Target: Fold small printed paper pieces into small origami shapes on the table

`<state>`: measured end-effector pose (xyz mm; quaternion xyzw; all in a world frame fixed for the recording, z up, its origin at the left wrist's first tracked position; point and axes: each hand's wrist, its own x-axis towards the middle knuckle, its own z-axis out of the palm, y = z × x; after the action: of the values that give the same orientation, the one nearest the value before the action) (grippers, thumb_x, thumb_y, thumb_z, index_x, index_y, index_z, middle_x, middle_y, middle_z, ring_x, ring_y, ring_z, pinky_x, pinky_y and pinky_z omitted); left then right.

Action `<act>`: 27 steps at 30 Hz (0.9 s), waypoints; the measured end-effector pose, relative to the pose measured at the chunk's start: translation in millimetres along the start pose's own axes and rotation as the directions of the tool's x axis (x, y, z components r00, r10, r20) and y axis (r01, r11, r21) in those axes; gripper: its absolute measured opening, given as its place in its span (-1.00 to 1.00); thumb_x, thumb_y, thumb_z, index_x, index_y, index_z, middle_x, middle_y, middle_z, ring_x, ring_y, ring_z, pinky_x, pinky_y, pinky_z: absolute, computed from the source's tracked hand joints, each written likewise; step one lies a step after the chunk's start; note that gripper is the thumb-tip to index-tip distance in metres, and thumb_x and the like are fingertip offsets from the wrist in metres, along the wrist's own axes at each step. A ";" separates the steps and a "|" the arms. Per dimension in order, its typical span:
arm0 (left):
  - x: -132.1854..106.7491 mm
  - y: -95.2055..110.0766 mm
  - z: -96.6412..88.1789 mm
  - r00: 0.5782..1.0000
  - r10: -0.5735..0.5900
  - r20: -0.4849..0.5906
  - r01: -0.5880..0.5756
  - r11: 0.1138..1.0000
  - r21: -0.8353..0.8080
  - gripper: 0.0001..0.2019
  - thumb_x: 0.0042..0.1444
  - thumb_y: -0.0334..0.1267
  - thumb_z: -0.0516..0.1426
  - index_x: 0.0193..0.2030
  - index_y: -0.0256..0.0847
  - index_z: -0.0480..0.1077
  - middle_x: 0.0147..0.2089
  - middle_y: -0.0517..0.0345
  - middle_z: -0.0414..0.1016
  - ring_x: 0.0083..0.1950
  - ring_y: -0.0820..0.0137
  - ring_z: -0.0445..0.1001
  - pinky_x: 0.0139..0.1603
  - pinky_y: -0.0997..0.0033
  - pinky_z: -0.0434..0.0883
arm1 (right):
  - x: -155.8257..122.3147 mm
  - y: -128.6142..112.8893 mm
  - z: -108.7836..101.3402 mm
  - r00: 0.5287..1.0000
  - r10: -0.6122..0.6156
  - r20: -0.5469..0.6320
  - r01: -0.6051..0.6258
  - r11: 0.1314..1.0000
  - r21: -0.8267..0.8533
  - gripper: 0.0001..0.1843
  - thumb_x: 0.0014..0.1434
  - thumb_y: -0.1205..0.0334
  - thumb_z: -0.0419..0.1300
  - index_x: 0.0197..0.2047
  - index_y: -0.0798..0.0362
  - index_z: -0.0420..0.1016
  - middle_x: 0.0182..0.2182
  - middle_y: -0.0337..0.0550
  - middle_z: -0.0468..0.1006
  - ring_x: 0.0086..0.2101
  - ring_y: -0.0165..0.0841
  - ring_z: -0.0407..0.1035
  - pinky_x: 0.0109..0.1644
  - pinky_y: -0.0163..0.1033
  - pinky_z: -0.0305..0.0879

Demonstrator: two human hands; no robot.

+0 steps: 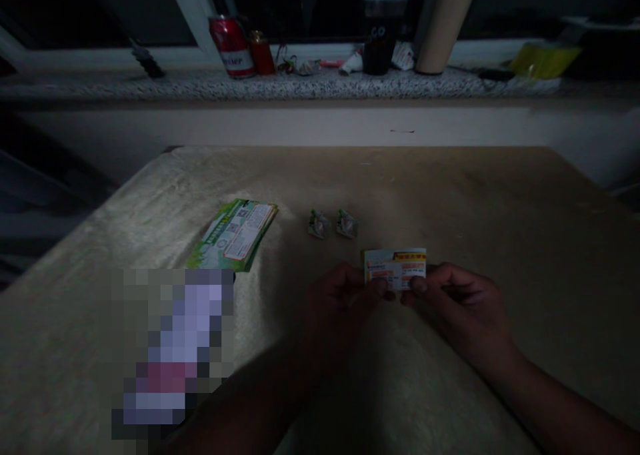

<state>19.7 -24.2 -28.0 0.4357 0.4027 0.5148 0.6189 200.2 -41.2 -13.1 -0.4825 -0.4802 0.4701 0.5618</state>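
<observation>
A small folded leaflet [395, 268], white with orange and yellow print, is held up between both hands above the table. My left hand [345, 298] pinches its lower left part, thumb on the near face. On the lower right part, my right hand [460, 301] has its thumb pressed in the same way. Just beyond the hands lie two small folded pieces with green edges, a left one [318, 224] and a right one [347, 223]; the dim light hides their details. Left of them rests a stack of green printed leaflets [233, 235].
A pixelated oblong object [185, 348] lies on the table [500, 195] at the near left. Along the granite windowsill [305, 88] stand a red can [233, 48], a red lighter-like cylinder [262, 53], a dark lidded cup [380, 35], a cardboard tube [445, 25] and a yellow item [545, 60].
</observation>
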 end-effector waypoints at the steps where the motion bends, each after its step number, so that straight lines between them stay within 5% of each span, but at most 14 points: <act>1: 0.0 0.1 0.2 1.000 -0.003 -0.005 0.003 1.000 0.004 -0.75 0.15 -0.14 0.36 -0.40 -0.17 0.43 -0.33 0.13 0.72 -0.22 0.29 0.70 -0.11 0.29 0.60 | 0.2 0.9 -0.5 1.000 0.008 -0.002 -0.008 1.000 0.002 -0.79 0.17 0.14 0.45 -0.47 -0.01 0.66 -0.48 -0.16 0.72 -0.40 -0.31 0.64 -0.26 -0.30 0.59; 12: 0.3 2.7 2.2 0.998 -0.029 -0.047 0.032 0.998 0.062 -0.72 0.17 -0.09 0.34 -0.39 -0.17 0.41 -0.34 0.07 0.72 -0.26 0.24 0.70 -0.19 0.26 0.59 | 2.1 8.4 -5.9 0.988 0.132 0.077 -0.140 0.983 0.121 -0.78 0.23 0.07 0.41 -0.41 -0.04 0.68 -0.45 -0.20 0.73 -0.34 -0.30 0.63 -0.07 -0.19 0.56; 17: 3.4 7.2 1.4 0.995 -0.025 -0.094 0.034 0.995 0.095 -0.71 0.13 -0.13 0.35 -0.43 -0.17 0.37 -0.40 0.11 0.71 -0.29 0.25 0.70 -0.24 0.30 0.59 | 2.0 2.5 -9.0 0.992 0.087 0.091 -0.088 0.996 0.003 -0.59 0.32 -0.10 0.27 -0.41 -0.01 0.71 -0.38 -0.09 0.75 -0.28 -0.24 0.64 -0.09 -0.19 0.56; 27: 3.5 6.9 0.7 0.995 -0.012 -0.104 0.027 0.989 0.142 -0.73 0.12 -0.12 0.34 -0.43 -0.17 0.38 -0.40 0.12 0.69 -0.33 0.30 0.67 -0.28 0.34 0.57 | 1.7 -6.6 -0.1 0.998 0.035 0.056 -0.024 0.984 -0.176 -0.65 0.28 0.01 0.34 -0.49 -0.02 0.68 -0.49 -0.18 0.72 -0.41 -0.36 0.64 -0.29 -0.40 0.56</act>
<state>18.8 -20.2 -21.4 0.4482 0.4740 0.5002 0.5694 200.9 -40.1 -6.4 -0.5229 -0.5288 0.4484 0.4958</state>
